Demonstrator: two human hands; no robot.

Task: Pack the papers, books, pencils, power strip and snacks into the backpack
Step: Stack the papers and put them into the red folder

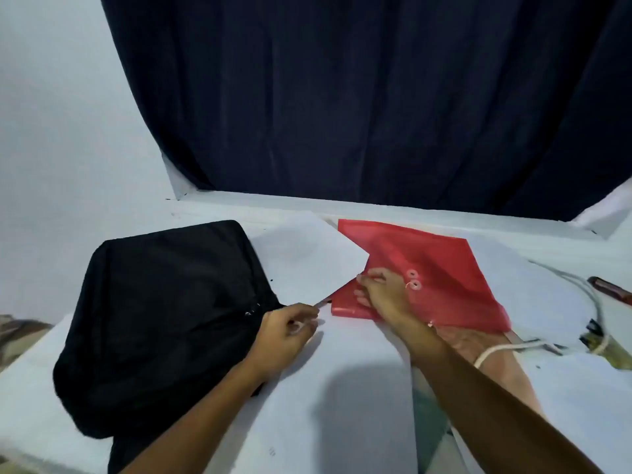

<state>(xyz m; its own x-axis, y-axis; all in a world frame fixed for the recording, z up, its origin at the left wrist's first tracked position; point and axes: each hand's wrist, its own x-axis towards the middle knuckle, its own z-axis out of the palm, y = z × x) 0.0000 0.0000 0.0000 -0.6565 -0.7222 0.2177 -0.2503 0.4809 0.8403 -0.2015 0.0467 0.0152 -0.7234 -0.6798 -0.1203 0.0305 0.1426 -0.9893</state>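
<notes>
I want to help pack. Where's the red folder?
In the head view, the red folder lies right of centre on the table, beside the white paper, with the right hand on it.

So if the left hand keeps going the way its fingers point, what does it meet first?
Probably the white sheet of paper, whose near corner lies just ahead of the left hand; the red folder lies beyond. Depth is uncertain.
</notes>
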